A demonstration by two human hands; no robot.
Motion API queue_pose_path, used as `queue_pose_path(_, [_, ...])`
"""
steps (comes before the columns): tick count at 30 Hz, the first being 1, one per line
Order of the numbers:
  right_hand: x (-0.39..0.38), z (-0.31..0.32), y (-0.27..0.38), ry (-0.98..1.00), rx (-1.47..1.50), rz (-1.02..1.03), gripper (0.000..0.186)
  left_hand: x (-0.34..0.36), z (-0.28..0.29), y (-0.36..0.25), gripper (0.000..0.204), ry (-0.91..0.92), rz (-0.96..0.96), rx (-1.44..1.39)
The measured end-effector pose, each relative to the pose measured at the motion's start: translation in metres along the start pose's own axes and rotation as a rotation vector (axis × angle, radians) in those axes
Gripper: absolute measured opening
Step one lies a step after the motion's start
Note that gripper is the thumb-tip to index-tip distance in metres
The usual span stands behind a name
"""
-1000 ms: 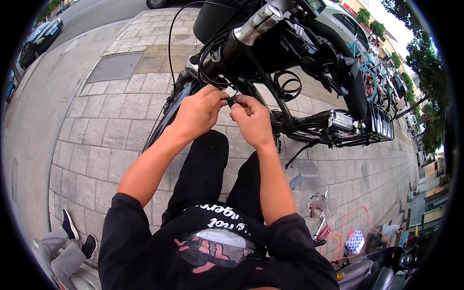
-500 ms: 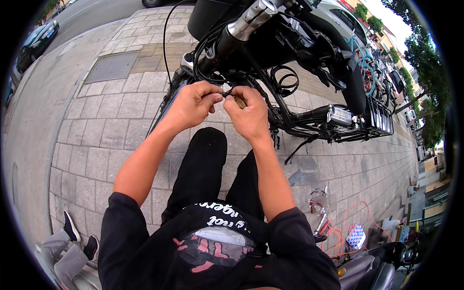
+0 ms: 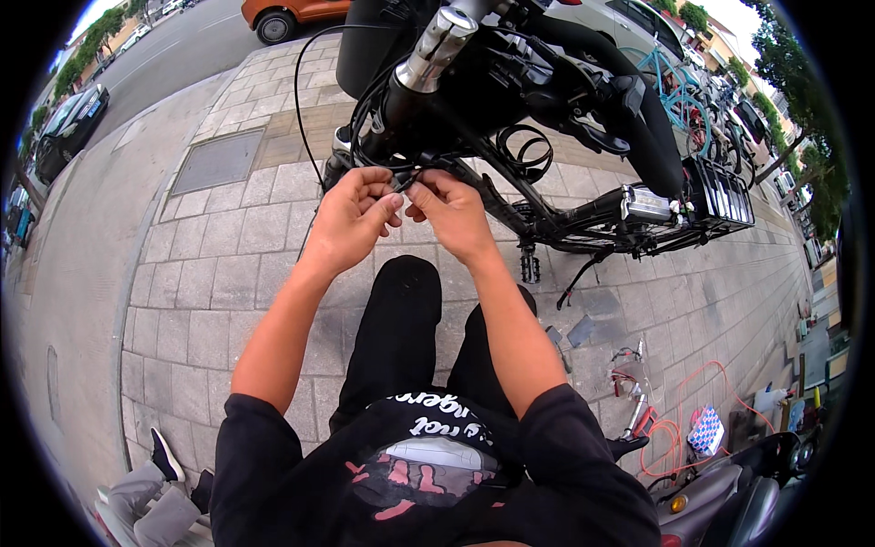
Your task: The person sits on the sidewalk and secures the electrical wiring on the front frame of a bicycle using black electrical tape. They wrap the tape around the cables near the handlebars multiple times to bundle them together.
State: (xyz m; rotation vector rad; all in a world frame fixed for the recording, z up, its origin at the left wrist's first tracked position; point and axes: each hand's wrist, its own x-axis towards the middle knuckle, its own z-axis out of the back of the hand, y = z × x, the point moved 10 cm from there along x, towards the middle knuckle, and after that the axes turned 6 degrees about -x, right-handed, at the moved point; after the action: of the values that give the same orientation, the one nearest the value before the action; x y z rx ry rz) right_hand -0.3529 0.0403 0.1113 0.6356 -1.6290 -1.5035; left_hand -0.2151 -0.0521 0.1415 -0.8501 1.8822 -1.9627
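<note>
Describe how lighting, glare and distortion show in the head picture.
Head view: soft, even daylight, no hard-edged shadows on the paving; head view: highlights on the silver stem; head view: fisheye curvature bows the paving's edge; head view: the piece between left hand and right hand is too small to identify.

Bicycle frame (image 3: 583, 219): black; cables (image 3: 363, 137) at its front, black; stem (image 3: 439, 47), bright silver; boxy part (image 3: 645, 204) toward the rear, silver. Shirt (image 3: 301, 492): black, white lettering, print in pink, white and grey. Trousers (image 3: 394, 328): plain black. Paving (image 3: 260, 273): grey slabs in a jointed grid, crossed by a tan band. Hose (image 3: 702, 372): orange-red. Packet (image 3: 705, 432): blue, white and red, checked. Car (image 3: 314, 13) at the kerb: orange. Parked bicycle (image 3: 676, 102): turquoise. Bystander's shoe (image 3: 164, 453): black, white sole edge; trouser leg (image 3: 164, 518): grey. Scooter lamp (image 3: 678, 503): amber.
</note>
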Motion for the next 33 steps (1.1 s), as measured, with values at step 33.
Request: queue_pose_path(33, [-0.005, 0.014, 0.085, 0.064, -0.52, 0.203, 0.033, -0.031, -0.014, 0.026, 0.021, -0.549, -0.539, -0.282])
